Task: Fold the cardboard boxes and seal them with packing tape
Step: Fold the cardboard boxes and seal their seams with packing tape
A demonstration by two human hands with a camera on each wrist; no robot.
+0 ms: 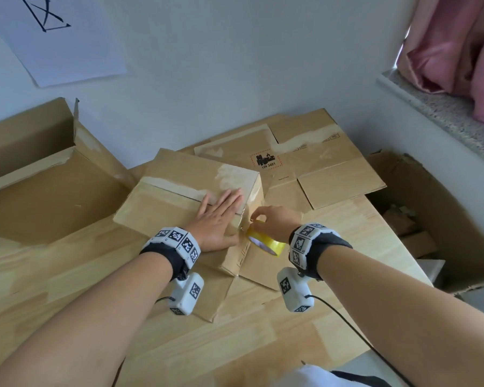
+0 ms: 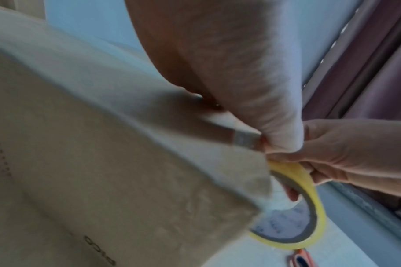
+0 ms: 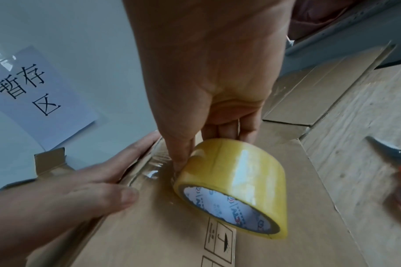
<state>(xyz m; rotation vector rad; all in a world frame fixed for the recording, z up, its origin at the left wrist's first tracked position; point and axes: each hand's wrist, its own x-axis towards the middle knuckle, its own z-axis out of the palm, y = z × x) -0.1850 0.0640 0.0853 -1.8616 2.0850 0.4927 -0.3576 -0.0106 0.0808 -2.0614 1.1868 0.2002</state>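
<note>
A folded cardboard box (image 1: pixel 179 188) sits on the wooden table, its top flaps closed. My left hand (image 1: pixel 218 216) lies flat on the top near the right edge, fingers straight, thumb down at the corner. My right hand (image 1: pixel 274 219) grips a yellowish roll of clear packing tape (image 1: pixel 266 243) against the box's right side wall (image 3: pixel 217 243), thumb pressing beside the roll. A strip of clear tape (image 3: pixel 153 168) runs from the roll over the top edge. In the left wrist view the roll (image 2: pixel 309 207) shows past the box corner (image 2: pixel 240 189).
Flattened cardboard boxes (image 1: pixel 319 163) lie behind and to the right. A large open carton (image 1: pixel 39 177) stands at the left, another open carton (image 1: pixel 430 219) off the table's right edge. Scissors with orange handles (image 3: pixel 398 162) lie on the table, right of the box.
</note>
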